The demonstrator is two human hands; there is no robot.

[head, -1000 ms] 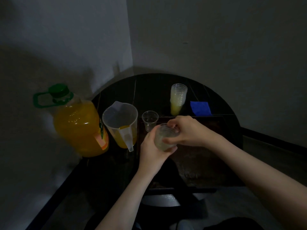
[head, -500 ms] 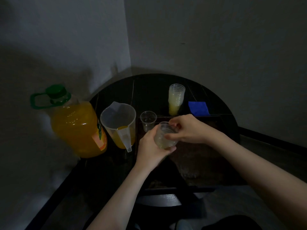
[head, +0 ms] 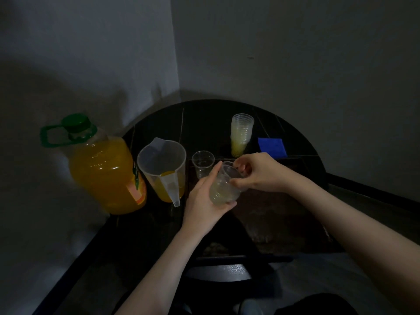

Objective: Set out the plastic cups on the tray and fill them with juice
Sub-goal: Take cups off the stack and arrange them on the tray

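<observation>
Left hand (head: 205, 202) wrapped around a short stack of nested clear plastic cups (head: 223, 186), tilted and held above the near part of the dark round table (head: 159, 123). Right hand (head: 259, 172) pinching the rim of the top cup in that stack. Single empty clear plastic cup (head: 202, 163) upright just behind, at the dark tray's (head: 284, 214) far left corner. Translucent plastic pitcher (head: 163, 169) with some orange juice beside a large green-capped juice bottle (head: 102, 167). Taller cup stack (head: 241, 134) and blue cloth (head: 272, 147) farther back.

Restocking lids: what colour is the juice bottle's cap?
Green, matching its carry handle; the juice bottle's cap shows best in the head view.
</observation>
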